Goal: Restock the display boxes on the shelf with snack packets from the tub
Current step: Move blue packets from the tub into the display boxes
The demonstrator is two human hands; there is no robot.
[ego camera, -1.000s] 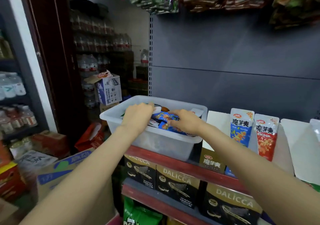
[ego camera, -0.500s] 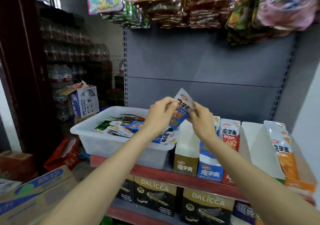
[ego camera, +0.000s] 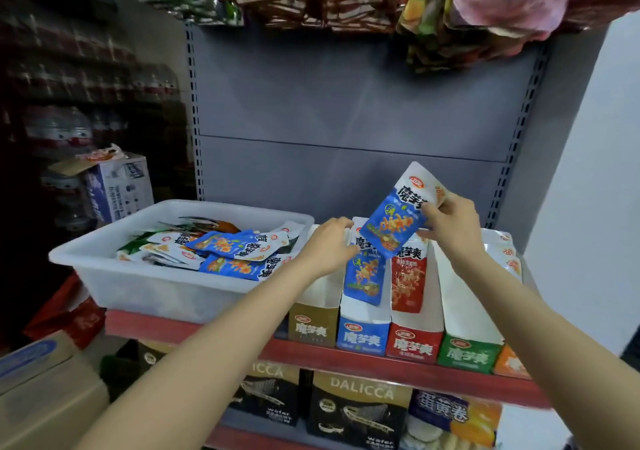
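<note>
Red-edged shelf (ego camera: pixel 346 354) carries a translucent white tub (ego camera: pixel 145 287) at its left end, heaped with snack packets (ego camera: pixel 239 248). To the tub's right, a row of open-topped display boxes stands side by side along the shelf front: gold box (ego camera: pixel 313 325), blue box (ego camera: pixel 362 335), red box (ego camera: pixel 414 344), green box (ego camera: pixel 467 354), orange box (ego camera: pixel 510 363) partly hidden behind a forearm. Blue and red boxes hold upright packets.

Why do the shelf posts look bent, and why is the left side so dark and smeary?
Head view: the wide-angle lens bows the shelf uprights and stretches both forearms; the bottle racks at left are dim and blurred; the blue packet in the right hand and the tub are well lit and fairly sharp.
</note>
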